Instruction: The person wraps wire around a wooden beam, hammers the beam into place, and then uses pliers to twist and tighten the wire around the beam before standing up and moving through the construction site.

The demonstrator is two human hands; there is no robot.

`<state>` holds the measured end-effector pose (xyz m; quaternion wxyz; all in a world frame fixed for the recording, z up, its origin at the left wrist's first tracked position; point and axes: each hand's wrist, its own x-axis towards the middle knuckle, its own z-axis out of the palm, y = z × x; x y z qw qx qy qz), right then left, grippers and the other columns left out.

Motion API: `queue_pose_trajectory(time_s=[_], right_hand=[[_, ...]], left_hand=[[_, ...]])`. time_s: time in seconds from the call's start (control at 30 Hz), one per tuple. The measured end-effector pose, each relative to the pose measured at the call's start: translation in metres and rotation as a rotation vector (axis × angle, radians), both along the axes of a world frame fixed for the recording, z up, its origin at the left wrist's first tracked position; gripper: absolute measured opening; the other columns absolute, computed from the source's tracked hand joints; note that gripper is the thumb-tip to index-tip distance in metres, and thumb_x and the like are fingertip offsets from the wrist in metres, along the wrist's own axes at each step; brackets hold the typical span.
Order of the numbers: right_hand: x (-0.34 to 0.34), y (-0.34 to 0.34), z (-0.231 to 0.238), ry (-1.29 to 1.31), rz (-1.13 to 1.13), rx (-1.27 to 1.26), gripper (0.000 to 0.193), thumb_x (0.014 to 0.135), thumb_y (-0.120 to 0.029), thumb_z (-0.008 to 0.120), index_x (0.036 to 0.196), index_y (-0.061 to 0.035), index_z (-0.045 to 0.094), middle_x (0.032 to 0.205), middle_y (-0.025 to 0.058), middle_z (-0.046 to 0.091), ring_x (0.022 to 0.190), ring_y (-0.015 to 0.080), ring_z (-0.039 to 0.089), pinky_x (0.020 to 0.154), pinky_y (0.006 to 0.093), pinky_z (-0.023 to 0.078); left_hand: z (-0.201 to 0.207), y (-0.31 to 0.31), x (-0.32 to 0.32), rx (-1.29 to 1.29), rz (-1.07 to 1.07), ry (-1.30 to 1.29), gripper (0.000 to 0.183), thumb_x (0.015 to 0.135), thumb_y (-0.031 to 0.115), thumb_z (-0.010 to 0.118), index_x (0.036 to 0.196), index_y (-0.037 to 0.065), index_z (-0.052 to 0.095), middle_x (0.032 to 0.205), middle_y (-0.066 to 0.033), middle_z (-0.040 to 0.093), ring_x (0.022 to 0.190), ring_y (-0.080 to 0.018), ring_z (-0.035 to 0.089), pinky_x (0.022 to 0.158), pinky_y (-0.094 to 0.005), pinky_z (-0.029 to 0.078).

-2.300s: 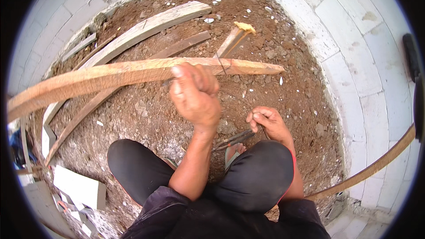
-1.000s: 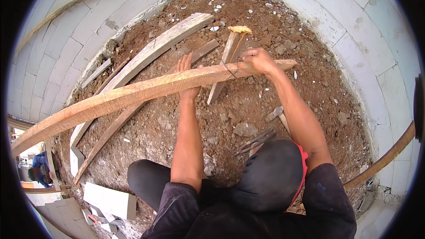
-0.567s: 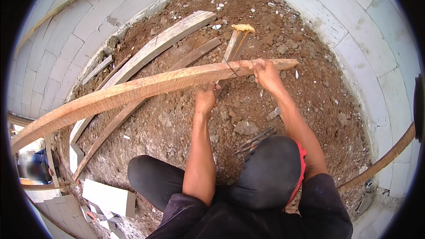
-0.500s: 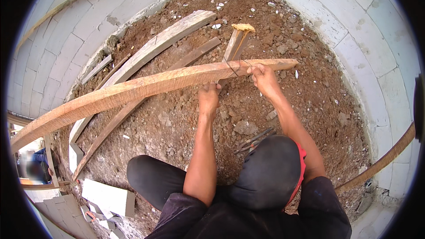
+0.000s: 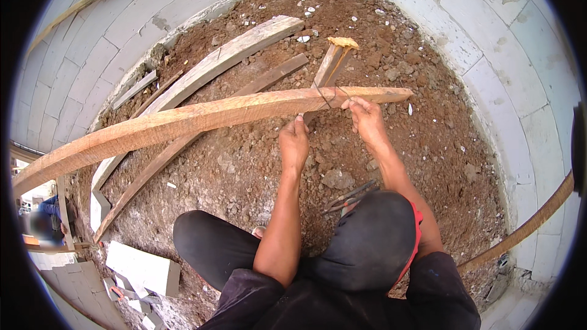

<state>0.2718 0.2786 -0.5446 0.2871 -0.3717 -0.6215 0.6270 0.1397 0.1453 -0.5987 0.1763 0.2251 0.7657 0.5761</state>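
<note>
Long curved reddish-brown wooden beam (image 5: 183,116) spanning brown soil (image 5: 403,165), thin dark wire (image 5: 324,98) across beam's right portion, grey-brown wooden stake (image 5: 329,67) projecting beyond beam, hands apart, right hand (image 5: 369,121) pinching wire beside beam, left hand (image 5: 294,142) just below beam, fingers curled, grip contents indiscernible.

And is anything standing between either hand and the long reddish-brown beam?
Nothing visible does. The right hand is at the near edge of the beam, seemingly pinching the dark wire; the left hand is by that edge, contact unclear. The dark tool lies by the right knee, out of both hands' way.
</note>
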Motion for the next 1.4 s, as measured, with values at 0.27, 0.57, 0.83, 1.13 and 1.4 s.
queue_pose_trajectory(time_s=[0.27, 0.57, 0.83, 1.13, 1.4], right_hand=[[-0.004, 0.001, -0.013, 0.136, 0.055, -0.287, 0.024, 0.099, -0.02, 0.05, 0.102, -0.0048, 0.068, 0.059, -0.008, 0.038, 0.05, 0.0053, 0.036, 0.047, 0.0236, 0.032], [-0.017, 0.093, 0.026, 0.589, -0.585, -0.114, 0.021, 0.102, -0.009, 0.036, 0.099, 0.0001, 0.054, 0.064, -0.003, 0.039, 0.054, 0.0094, 0.04, 0.059, 0.0332, 0.05], [0.138, 0.014, -0.113, 0.28, -0.415, -0.1, 0.019, 0.102, -0.023, 0.053, 0.096, -0.006, 0.059, 0.071, -0.0026, 0.045, 0.064, 0.0119, 0.046, 0.064, 0.0328, 0.046], [0.184, -0.015, -0.262, -0.051, -0.529, -0.284, 0.017, 0.101, -0.021, 0.052, 0.094, -0.0079, 0.06, 0.06, -0.0069, 0.037, 0.05, 0.005, 0.033, 0.047, 0.0245, 0.034], [0.144, -0.028, -0.264, -0.094, -0.654, -0.247, 0.027, 0.103, -0.03, 0.051, 0.093, -0.0076, 0.062, 0.058, -0.0061, 0.039, 0.049, 0.0049, 0.035, 0.045, 0.0258, 0.038]], left_hand=[[-0.025, 0.007, 0.002, 0.021, 0.048, -0.043, 0.046, 0.103, 0.035, 0.047, 0.077, 0.0, 0.062, 0.065, -0.0057, 0.058, 0.059, -0.0155, 0.049, 0.06, -0.0351, 0.042], [-0.062, -0.028, -0.052, 0.267, 0.437, -0.438, 0.054, 0.103, 0.048, 0.045, 0.118, -0.002, 0.058, 0.085, -0.0061, 0.062, 0.068, -0.0108, 0.055, 0.057, -0.0266, 0.044], [-0.135, 0.012, 0.004, -0.112, -0.254, -0.484, 0.03, 0.094, 0.026, 0.065, 0.084, -0.001, 0.067, 0.067, -0.0065, 0.065, 0.052, -0.0117, 0.057, 0.053, -0.0284, 0.046], [-0.145, 0.033, 0.077, -0.972, -1.141, 0.237, 0.04, 0.089, 0.041, 0.067, 0.105, 0.004, 0.068, 0.113, -0.0155, 0.064, 0.098, -0.0269, 0.067, 0.088, -0.0459, 0.052], [-0.172, -0.014, 0.118, -0.887, -0.891, 0.353, 0.048, 0.087, 0.037, 0.064, 0.119, 0.001, 0.06, 0.116, -0.0152, 0.057, 0.107, -0.0328, 0.059, 0.084, -0.0457, 0.048]])
